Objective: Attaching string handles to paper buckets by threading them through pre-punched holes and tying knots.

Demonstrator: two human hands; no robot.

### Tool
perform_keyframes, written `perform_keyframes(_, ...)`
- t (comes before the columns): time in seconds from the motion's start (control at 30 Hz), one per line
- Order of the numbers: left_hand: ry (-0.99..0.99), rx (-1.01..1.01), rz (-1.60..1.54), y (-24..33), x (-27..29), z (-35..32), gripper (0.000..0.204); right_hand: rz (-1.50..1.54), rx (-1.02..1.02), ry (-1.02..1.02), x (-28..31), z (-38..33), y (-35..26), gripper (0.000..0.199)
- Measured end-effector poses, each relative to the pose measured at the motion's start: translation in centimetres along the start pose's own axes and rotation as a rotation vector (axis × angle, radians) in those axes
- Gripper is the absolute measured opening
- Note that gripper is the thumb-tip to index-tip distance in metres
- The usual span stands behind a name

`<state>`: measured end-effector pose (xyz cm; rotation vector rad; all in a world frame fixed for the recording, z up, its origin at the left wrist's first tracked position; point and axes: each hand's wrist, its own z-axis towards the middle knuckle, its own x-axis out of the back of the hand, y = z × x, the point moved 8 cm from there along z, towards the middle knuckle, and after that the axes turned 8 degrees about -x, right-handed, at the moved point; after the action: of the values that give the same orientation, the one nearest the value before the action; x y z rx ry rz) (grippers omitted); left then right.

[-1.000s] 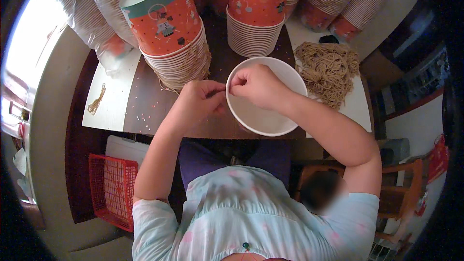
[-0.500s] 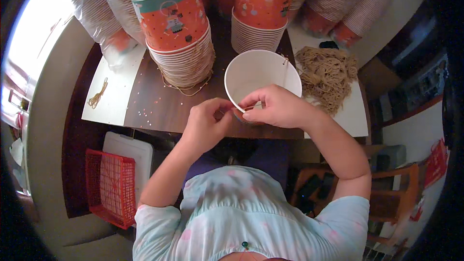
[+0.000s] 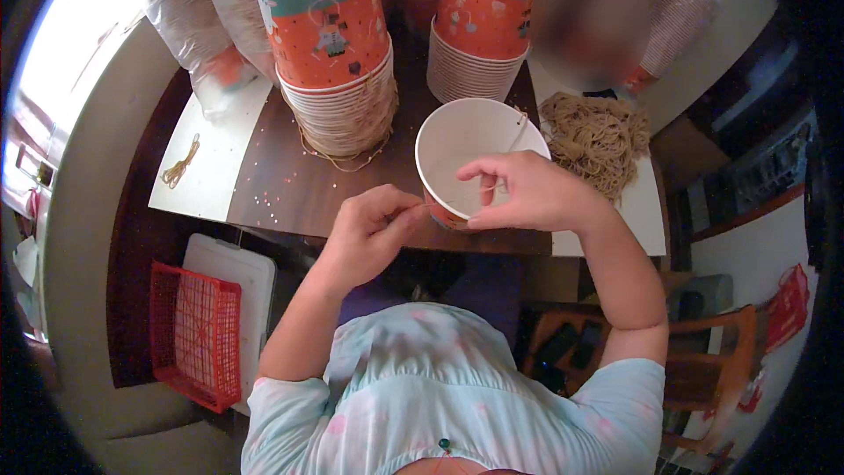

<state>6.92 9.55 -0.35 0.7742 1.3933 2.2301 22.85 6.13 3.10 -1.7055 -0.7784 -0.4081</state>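
A paper bucket (image 3: pixel 470 145), white inside with an orange outer wall, stands open end up at the table's front edge. A thin cord (image 3: pixel 520 127) is attached through the far right of its wall. My left hand (image 3: pixel 374 224) is closed in a pinch on a thin string just outside the near left rim. My right hand (image 3: pixel 536 193) reaches over the near right rim, thumb low at the wall, index finger stretched out over the inside. A bit of pale string shows among its curled fingers, though the grip is partly hidden.
Upside-down bucket stacks stand behind, the left stack (image 3: pixel 330 44) wrapped with strings, the right stack (image 3: pixel 483 26) beside it. A heap of tan strings (image 3: pixel 598 141) lies at right, a small string bundle (image 3: pixel 181 163) at left. Below left are a red basket (image 3: pixel 195 334) and a white lid (image 3: pixel 251 277).
My right hand has drawn away from the near rim, up and to the right, its thumb and index finger spreading apart. My left hand keeps its pinch beside the rim.
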Motion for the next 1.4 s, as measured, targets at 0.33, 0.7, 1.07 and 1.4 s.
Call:
perform_keyframes(0.33, -0.019, 0.214, -0.717, -1.4, -2.1, 1.3, 0.015, -0.34, 0.302, -0.103, 0.5, -0.2, -6.6, 0.015)
perform_keyframes(0.7, -0.042, 0.243, -0.591, -1.2, -1.5, -0.6, 0.013, -0.4, 0.644, 0.931, 1.9, -2.1, -8.1, 0.015)
perform_keyframes(1.07, -0.078, 0.149, -0.717, -1.3, -1.0, 0.0, 0.006, -0.214, 0.506, 0.688, -2.9, -3.3, -5.5, 0.01)
perform_keyframes(1.4, -0.006, 0.096, -0.347, 0.4, 0.1, -1.6, 0.009, -0.27, 0.455, 0.681, -4.4, -5.1, -6.2, 0.01)
